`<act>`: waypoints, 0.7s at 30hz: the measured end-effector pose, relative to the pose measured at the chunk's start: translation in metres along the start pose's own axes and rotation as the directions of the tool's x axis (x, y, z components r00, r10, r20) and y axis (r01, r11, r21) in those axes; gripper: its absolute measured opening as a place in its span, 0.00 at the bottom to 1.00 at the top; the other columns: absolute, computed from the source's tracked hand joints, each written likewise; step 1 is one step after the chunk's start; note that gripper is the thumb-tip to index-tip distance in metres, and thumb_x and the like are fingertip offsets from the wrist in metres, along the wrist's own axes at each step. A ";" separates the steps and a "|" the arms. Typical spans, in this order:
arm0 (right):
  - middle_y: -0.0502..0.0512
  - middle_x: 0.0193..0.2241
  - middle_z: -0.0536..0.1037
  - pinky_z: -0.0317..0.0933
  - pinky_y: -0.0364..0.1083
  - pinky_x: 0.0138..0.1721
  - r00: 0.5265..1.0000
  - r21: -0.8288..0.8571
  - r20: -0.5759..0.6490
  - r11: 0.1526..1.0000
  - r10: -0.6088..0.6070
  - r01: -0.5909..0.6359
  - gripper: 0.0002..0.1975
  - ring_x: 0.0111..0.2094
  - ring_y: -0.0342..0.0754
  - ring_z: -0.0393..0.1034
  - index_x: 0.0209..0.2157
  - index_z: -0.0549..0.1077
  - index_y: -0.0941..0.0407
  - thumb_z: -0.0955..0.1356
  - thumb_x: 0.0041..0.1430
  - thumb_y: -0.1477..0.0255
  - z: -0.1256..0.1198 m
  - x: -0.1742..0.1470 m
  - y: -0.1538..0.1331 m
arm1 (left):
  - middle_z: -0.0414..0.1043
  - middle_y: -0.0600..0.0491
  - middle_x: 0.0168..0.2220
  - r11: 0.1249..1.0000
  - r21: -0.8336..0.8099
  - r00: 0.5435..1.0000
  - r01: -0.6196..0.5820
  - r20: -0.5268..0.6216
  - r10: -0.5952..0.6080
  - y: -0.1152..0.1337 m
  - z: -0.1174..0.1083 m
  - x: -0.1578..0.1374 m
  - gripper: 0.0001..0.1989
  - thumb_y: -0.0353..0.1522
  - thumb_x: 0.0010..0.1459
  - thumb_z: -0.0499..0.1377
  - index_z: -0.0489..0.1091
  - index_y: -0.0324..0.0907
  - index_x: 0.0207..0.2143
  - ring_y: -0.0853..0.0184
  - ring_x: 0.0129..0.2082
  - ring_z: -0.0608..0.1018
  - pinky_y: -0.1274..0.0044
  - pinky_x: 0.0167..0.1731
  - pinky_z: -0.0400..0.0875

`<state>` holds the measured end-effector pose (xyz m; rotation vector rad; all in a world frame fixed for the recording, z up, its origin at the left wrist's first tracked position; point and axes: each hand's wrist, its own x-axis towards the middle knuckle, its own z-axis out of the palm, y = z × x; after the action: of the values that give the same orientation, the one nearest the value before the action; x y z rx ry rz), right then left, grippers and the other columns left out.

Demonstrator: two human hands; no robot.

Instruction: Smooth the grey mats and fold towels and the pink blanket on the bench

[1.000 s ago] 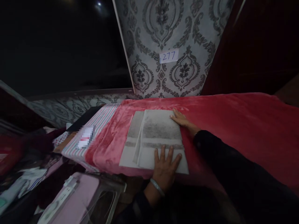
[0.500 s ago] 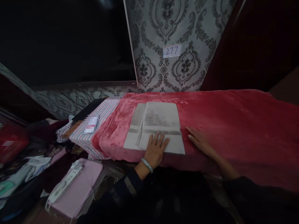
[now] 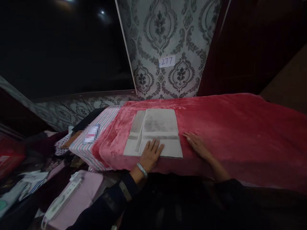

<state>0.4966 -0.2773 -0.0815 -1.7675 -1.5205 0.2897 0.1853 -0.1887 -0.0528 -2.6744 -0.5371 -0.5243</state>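
Observation:
A folded grey and white towel (image 3: 160, 123) lies flat on a red plush blanket (image 3: 225, 127). One folded layer sits over another, so a strip of the lower layer shows along its left side. My left hand (image 3: 150, 155), with a pale bangle at the wrist, rests on the towel's near edge, fingers spread. To the right of the towel, my right hand (image 3: 198, 145) lies on the blanket with its fingers stretched out, holding nothing.
Left of the blanket is a striped cloth (image 3: 105, 118) with a blurred-out item (image 3: 91, 133) on it. A white power strip (image 3: 63, 198) rests on a pink box (image 3: 83, 195). Clothes (image 3: 35, 179) are heaped at far left. Behind stand a large dark screen (image 3: 67, 48) and patterned wall.
The view has shifted, so the towel and blanket appear slightly further left. Both hands keep about the same places on the towel and blanket.

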 end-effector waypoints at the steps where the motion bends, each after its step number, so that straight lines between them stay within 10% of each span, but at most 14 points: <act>1: 0.54 0.62 0.71 0.48 0.66 0.69 1.000 -0.013 0.004 1.000 0.004 -0.004 0.30 0.67 0.57 0.58 0.59 0.74 0.47 0.53 0.70 0.49 0.001 0.000 0.001 | 0.67 0.41 0.65 1.000 -0.003 1.000 0.012 0.022 -0.012 0.000 -0.003 0.002 0.30 0.21 0.61 0.51 0.63 0.42 0.66 0.56 0.67 0.66 0.59 0.63 0.61; 12: 0.56 0.63 0.70 0.47 0.67 0.69 1.000 -0.033 0.023 0.999 -0.013 0.013 0.31 0.67 0.60 0.57 0.59 0.75 0.50 0.55 0.68 0.50 0.007 0.002 0.004 | 0.78 0.46 0.40 0.980 -0.157 0.979 0.122 0.180 -0.093 -0.044 -0.078 0.063 0.19 0.24 0.64 0.45 0.73 0.36 0.49 0.60 0.40 0.79 0.73 0.42 0.71; 21: 0.62 0.58 0.75 0.55 0.68 0.65 0.998 0.212 -0.055 0.977 -0.015 0.027 0.30 0.62 0.63 0.66 0.56 0.76 0.52 0.62 0.62 0.50 0.012 0.007 -0.002 | 0.78 0.47 0.41 0.983 -0.037 0.960 0.178 0.225 -0.165 -0.095 -0.194 0.165 0.11 0.27 0.66 0.51 0.72 0.33 0.44 0.62 0.45 0.79 0.71 0.48 0.68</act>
<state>0.4895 -0.2664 -0.0868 -1.5778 -1.4141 0.3776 0.2313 -0.1386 0.2102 -2.7735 -0.8356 -0.2911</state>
